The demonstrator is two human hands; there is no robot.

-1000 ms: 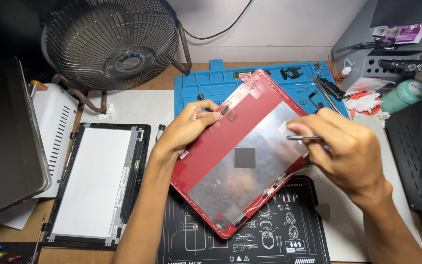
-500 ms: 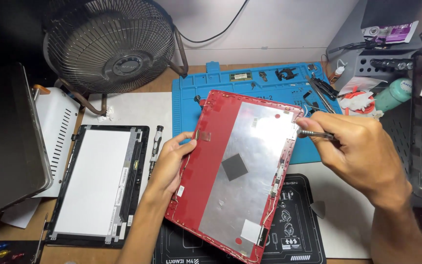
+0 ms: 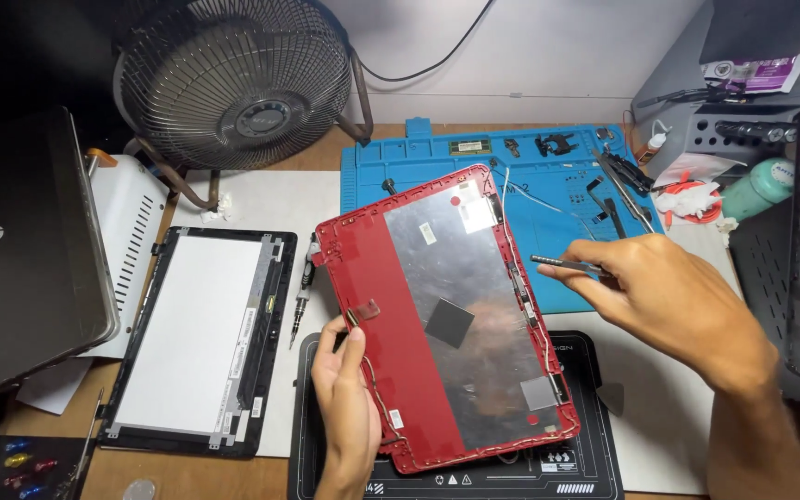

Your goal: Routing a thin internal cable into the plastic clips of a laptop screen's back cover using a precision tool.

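A red laptop lid cover [image 3: 391, 306] lies inner side up, with a silver foil sheet and a dark square patch on it. My left hand [image 3: 349, 407] grips its lower left edge, thumb resting on the red inner face. My right hand [image 3: 668, 301] hovers just right of the cover and pinches a pair of thin metal tweezers [image 3: 562, 265], whose tips point at the cover's right edge. The cover rests partly on a black work mat [image 3: 594, 463] and partly on a blue repair mat [image 3: 557, 199].
A bare laptop screen panel [image 3: 192, 338] lies to the left on white paper, a small screwdriver [image 3: 300, 301] beside it. A desk fan [image 3: 233, 79] stands at the back. A closed black laptop [image 3: 20, 250] sits far left. Tools, a green bottle [image 3: 756, 188] and red parts crowd the right.
The red cover has turned more upright and shifted left. My left hand slid down to its lower left edge. My right hand with the tweezers drew back off the cover to the right.
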